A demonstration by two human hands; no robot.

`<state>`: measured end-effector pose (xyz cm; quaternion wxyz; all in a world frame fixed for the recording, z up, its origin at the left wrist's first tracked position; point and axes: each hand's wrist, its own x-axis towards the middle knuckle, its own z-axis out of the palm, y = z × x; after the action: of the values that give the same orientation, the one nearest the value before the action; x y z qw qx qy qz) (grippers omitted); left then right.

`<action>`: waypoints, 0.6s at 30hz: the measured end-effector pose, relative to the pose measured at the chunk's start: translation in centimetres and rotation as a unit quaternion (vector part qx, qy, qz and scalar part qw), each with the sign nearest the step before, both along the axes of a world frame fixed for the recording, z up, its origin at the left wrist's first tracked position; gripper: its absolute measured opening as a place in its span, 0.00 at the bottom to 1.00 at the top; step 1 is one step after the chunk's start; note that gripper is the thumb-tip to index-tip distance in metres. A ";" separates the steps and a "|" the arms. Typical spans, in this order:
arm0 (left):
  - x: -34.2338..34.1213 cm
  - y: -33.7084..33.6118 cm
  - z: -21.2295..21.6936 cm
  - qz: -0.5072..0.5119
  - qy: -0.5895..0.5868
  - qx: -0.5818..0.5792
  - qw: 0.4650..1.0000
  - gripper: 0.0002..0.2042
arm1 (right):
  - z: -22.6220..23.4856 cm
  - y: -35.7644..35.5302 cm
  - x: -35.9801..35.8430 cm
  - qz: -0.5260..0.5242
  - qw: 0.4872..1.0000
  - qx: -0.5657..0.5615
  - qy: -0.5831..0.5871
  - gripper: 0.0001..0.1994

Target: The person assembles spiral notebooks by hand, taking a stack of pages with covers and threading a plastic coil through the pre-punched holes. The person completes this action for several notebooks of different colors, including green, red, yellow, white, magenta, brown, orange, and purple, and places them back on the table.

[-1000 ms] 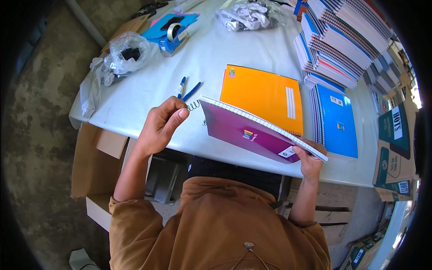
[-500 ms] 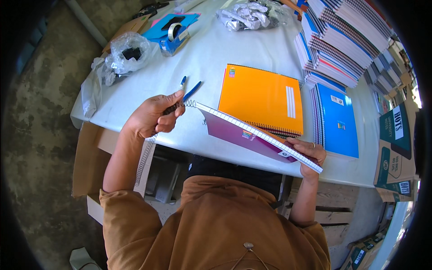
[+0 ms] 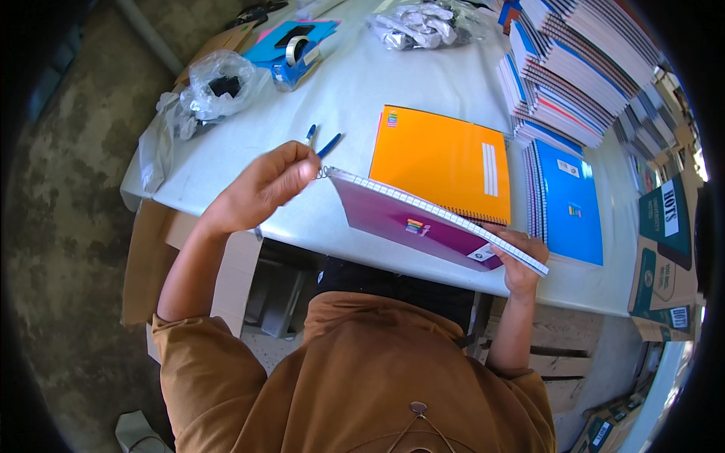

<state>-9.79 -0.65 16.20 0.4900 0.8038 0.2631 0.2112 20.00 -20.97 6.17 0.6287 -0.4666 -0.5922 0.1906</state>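
The left hand (image 3: pixel 264 185) pinches the wire spiral (image 3: pixel 323 173) at the purple notebook's (image 3: pixel 411 223) end; the right hand (image 3: pixel 521 257) grips its other end above the table (image 3: pixel 362 98).

White bench (image 3: pixel 423 83) here's pretty loaded: orange notebook (image 3: pixel 442 162), blue notebook (image 3: pixel 570 200), two blue pens (image 3: pixel 321 141), tape dispenser (image 3: pixel 296 57), crumpled plastic bags (image 3: pixel 215 83), and notebook stacks (image 3: pixel 574 68) on the right.

Colours on the white table (image 3: pixel 393 83)
A purple notebook (image 3: pixel 411 223) is seen beside an orange notebook (image 3: pixel 442 162) and a blue notebook (image 3: pixel 570 204).
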 end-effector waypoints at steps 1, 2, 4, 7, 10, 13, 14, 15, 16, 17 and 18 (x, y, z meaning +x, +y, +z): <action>-0.2 0.0 -0.3 0.005 0.000 0.001 1.000 0.19 | -0.1 0.1 0.0 -0.008 1.000 0.007 -0.007 0.08; -0.4 -0.1 -0.4 0.007 0.018 -0.039 0.999 0.20 | -0.3 0.2 0.0 -0.003 1.000 0.008 -0.007 0.08; -1.1 0.4 0.7 0.001 0.084 -0.207 0.975 0.21 | -0.4 0.1 0.1 -0.004 1.000 0.020 0.000 0.09; -1.6 1.8 -0.3 -0.016 -0.040 -0.430 0.902 0.21 | -0.7 0.0 0.4 -0.031 0.999 0.014 -0.033 0.09; -2.2 6.6 -2.0 0.209 -0.261 -0.365 0.869 0.18 | -0.6 -0.1 0.1 -0.061 0.998 0.011 -0.030 0.09; -8.4 14.2 -9.7 0.229 -0.332 -0.312 0.860 0.16 | -0.5 0.1 -0.2 -0.078 0.997 0.018 -0.022 0.09; -10.0 15.8 -13.4 0.447 -0.154 -0.034 0.881 0.14 | -0.5 0.3 -0.3 -0.074 0.997 0.026 -0.024 0.09; -10.2 16.9 -15.4 0.590 0.049 0.242 0.769 0.16 | -0.4 0.2 -0.1 -0.077 0.996 0.025 -0.026 0.09; -9.5 15.4 -16.4 0.464 0.071 0.313 0.826 0.18 | -0.5 0.0 0.2 -0.064 0.997 0.021 -0.037 0.10; -8.9 13.8 -17.3 0.327 0.090 0.378 0.862 0.21 | -0.5 -0.2 0.4 -0.050 0.998 0.018 -0.046 0.11; -9.9 13.3 -17.7 0.159 0.083 0.316 0.931 0.24 | -0.4 -0.1 0.1 -0.043 0.998 0.018 -0.043 0.11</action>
<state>-19.67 12.61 -1.48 0.1466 0.8796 0.3467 0.2909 20.07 -21.08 5.79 0.6183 -0.4886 -0.6012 0.1325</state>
